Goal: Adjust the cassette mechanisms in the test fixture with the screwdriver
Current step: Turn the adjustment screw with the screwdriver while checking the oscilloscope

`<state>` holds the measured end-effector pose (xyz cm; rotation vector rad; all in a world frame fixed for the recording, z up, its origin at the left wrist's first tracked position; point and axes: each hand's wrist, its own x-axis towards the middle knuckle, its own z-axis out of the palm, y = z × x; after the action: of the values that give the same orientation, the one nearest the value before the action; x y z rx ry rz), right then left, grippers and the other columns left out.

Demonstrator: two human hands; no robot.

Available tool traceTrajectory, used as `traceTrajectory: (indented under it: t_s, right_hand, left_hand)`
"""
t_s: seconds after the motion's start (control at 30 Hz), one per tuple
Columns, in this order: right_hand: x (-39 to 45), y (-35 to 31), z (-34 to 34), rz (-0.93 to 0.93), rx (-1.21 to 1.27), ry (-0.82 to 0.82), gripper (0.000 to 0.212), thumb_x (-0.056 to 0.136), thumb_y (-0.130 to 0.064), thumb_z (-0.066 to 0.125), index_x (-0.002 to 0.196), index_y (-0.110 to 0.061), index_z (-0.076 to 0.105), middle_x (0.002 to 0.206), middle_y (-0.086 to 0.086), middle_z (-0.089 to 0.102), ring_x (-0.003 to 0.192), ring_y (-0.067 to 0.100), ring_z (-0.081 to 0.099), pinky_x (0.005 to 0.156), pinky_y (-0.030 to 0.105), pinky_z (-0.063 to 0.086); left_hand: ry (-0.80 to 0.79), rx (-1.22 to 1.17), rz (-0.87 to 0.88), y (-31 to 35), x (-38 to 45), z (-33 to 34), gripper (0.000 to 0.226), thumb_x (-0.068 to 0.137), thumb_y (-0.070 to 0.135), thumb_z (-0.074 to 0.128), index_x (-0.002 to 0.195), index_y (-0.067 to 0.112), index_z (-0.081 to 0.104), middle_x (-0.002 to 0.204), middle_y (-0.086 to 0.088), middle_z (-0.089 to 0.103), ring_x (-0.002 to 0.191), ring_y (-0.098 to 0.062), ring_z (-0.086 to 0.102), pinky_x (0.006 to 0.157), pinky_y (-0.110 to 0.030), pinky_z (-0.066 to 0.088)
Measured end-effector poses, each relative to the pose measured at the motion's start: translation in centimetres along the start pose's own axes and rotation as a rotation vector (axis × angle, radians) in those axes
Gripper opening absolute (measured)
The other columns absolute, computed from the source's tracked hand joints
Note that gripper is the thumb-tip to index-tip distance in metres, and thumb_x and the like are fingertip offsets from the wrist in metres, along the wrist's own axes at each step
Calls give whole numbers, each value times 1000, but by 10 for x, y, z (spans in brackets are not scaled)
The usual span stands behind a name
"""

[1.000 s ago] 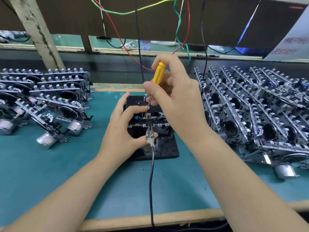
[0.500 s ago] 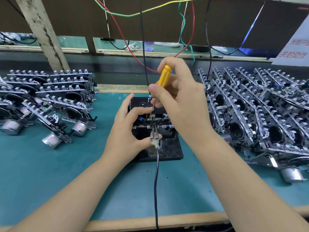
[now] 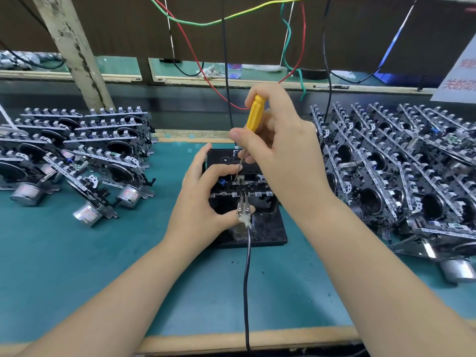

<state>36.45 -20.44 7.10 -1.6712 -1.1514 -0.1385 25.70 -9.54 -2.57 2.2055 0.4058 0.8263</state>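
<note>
A black test fixture [image 3: 268,234] lies mid-table with a cassette mechanism [image 3: 253,185] seated in it. My right hand [image 3: 280,155] pinches a yellow-handled screwdriver [image 3: 255,114] between thumb and fingers, its thin shaft slanting down so the tip meets the mechanism's top. My left hand [image 3: 201,202] grips the mechanism's left side, fingers curled over its top edge, thumb against a metal alligator clip [image 3: 243,211] with a black lead [image 3: 246,279] clipped to the front.
Cassette mechanisms lie in a stack at the left [image 3: 77,150] and in a larger stack at the right [image 3: 399,171]. Red, green, yellow and black wires [image 3: 226,73] hang above the fixture. A wooden post [image 3: 74,52] stands back left. The table's wooden front edge [image 3: 231,342] runs below.
The view has shifted slightly. Both hands keep their grip, and the screwdriver stays on the mechanism.
</note>
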Motion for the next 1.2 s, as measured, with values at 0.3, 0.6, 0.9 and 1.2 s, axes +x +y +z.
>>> traceTrajectory:
  t_s: [0.3,0.6,0.9,1.2]
  right_hand:
    - [6,0,-5,38,90,-106,26,102,-11,52,127,-19,55,90,7,70,84,23,70,86,47,56]
    - [11,1,-6,24,86,-51,20,93,-13,69,111,-13,60,80,8,67,69,18,71,75,45,58]
    - [9,-4,-4,-3,54,-136,21,102,-13,56,122,-21,59,95,-5,69,88,14,70,85,43,54]
    - [13,-2,5,-70,-12,-27,30,86,-31,69,111,-44,57,89,-11,60,75,13,61,70,17,46]
  left_hand:
    - [1,-21,21,2,-1,-1,73,66,27,92,112,65,50,163,20,13,147,-5,29,104,-23,33]
    - [-8,-3,18,0,-1,-2,76,65,27,93,111,69,48,163,22,12,146,-8,31,102,-23,33]
    - [4,-29,71,-9,-7,4,68,64,29,94,115,55,57,164,20,12,148,6,16,111,-15,28]
    - [34,20,171,-29,6,6,62,63,72,77,121,61,57,165,15,17,149,-11,29,113,-48,40]
